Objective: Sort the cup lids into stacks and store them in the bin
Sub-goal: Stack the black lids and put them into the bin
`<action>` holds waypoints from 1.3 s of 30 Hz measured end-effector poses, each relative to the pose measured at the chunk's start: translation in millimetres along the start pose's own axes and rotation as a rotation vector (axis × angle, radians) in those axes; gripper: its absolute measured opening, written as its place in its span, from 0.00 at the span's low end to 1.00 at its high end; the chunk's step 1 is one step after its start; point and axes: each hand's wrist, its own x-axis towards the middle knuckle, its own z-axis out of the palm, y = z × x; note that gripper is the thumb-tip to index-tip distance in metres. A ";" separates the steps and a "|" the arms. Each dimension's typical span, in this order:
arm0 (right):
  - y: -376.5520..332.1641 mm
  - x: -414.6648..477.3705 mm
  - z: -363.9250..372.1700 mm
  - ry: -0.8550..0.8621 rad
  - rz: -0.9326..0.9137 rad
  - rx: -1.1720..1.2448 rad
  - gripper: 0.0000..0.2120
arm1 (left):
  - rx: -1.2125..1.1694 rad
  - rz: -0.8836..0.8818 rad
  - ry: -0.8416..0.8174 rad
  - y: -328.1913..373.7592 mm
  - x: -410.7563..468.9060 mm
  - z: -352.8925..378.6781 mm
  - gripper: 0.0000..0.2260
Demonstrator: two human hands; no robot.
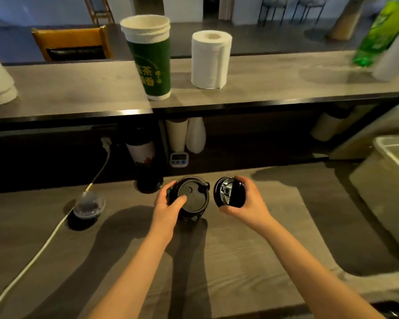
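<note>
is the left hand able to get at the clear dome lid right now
Probably not yet: the left hand is gripping the black lid stack. The counter toward the clear dome lid looks unobstructed, with only the white cable beside it.

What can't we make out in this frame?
Head view only:
- black lid stack: count hidden by its top lid and the left hand.
- bin: cut off by the right edge, contents unseen.
- Under the clear dome lid: too dark.
- right hand's single black lid: details blurred.
</note>
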 end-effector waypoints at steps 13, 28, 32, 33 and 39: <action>86.6 -50.7 -198.0 0.278 0.062 0.058 0.41 | 0.058 0.028 -0.289 13.7 -42.5 226.2 0.16; 192.7 -99.8 -387.8 0.591 0.195 0.132 0.33 | 0.017 -0.039 -0.429 0.4 -91.8 437.1 0.14; 223.8 -108.7 -423.9 0.395 0.295 0.088 0.32 | 0.017 -0.054 -0.443 -6.4 -99.1 467.1 0.12; 229.5 -110.5 -428.4 0.311 0.317 0.078 0.32 | 0.013 -0.059 -0.441 -8.1 -99.8 472.0 0.12; 238.8 -110.2 -429.2 0.077 0.284 -0.065 0.34 | -0.001 -0.090 -0.423 -12.6 -101.0 485.5 0.12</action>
